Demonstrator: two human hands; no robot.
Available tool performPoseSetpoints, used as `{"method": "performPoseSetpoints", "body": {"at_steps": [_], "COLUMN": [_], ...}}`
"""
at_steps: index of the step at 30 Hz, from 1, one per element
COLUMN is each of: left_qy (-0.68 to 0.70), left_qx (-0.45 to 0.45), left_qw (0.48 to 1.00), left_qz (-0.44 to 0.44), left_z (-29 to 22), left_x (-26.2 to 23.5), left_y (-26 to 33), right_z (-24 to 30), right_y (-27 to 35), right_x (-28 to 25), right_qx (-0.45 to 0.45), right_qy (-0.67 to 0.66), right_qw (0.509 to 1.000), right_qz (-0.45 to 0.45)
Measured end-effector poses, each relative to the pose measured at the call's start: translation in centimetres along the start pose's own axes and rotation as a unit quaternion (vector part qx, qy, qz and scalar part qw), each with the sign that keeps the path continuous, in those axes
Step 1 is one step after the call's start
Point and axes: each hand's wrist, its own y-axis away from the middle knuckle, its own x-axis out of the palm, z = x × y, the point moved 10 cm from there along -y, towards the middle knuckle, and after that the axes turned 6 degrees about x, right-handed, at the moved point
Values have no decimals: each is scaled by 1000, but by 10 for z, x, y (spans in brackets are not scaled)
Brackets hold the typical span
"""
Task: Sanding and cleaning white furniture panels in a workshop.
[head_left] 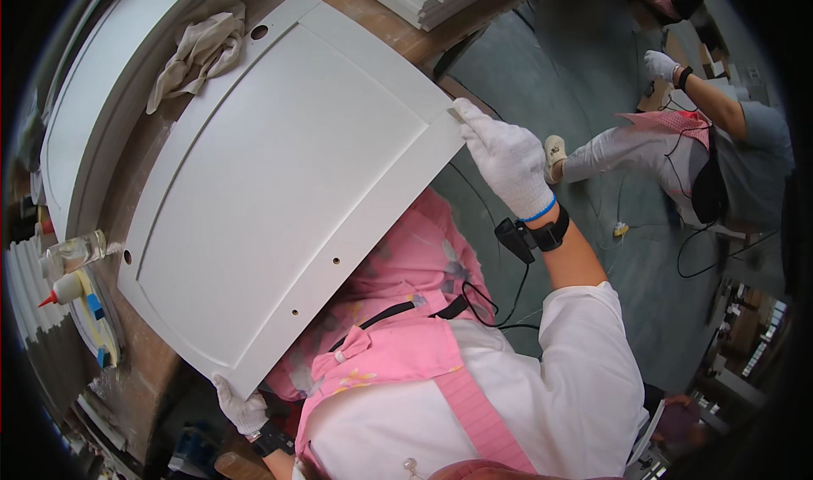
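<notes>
Both hands gloved in white, holding a large white panelled cabinet door [279, 183] at opposite ends. Right hand [506, 158] closed on the door's far right corner, fingers laid over the edge, thumb side under; black strap and small black device on that wrist. Left hand [241, 408] grips the near lower corner from beneath, only fingers and glove cuff showing, closed on the edge.

Door lies tilted between the hands, its far part over the brown bench [144, 175], its near edge out past the bench over the person's pink apron [398, 353]. Recessed centre panel faces up; small drilled holes near the near edge and one larger hole at the far-left corner.

Beyond the left hand, at the door's far corner: crumpled beige rag [199, 52] on the bench, just touching the door's edge. Left of the left hand: clear bottle [76, 249] and a small white squeeze bottle with red tip [61, 290], near the door's left edge.

Right of the right hand, well apart: another person [720, 133] crouched on the grey floor [542, 65], white glove raised.
</notes>
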Motion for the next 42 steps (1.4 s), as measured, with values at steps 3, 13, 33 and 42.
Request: {"method": "performPoseSetpoints", "body": {"at_steps": [3,13,33,42], "left_qy": [-34,-7,-23,-27], "left_qx": [11,0,1,-5], "left_qw": [999,1000,1000,999], "left_qz": [-12,-19,-20,20], "left_z": [-2,2,3,1], "left_x": [-5,-2,-7,-3], "left_y": [1,1,-2,-3], "right_z": [2,5,5,-7], "right_y": [1,1,3,-2], "right_x": [3,4,6,5], "right_qx": [-22,-9,-35,-54], "right_qy": [-18,-15,-119,-131], "right_qw": [1000,1000,992,990], "right_qz": [0,19,37,-20]}}
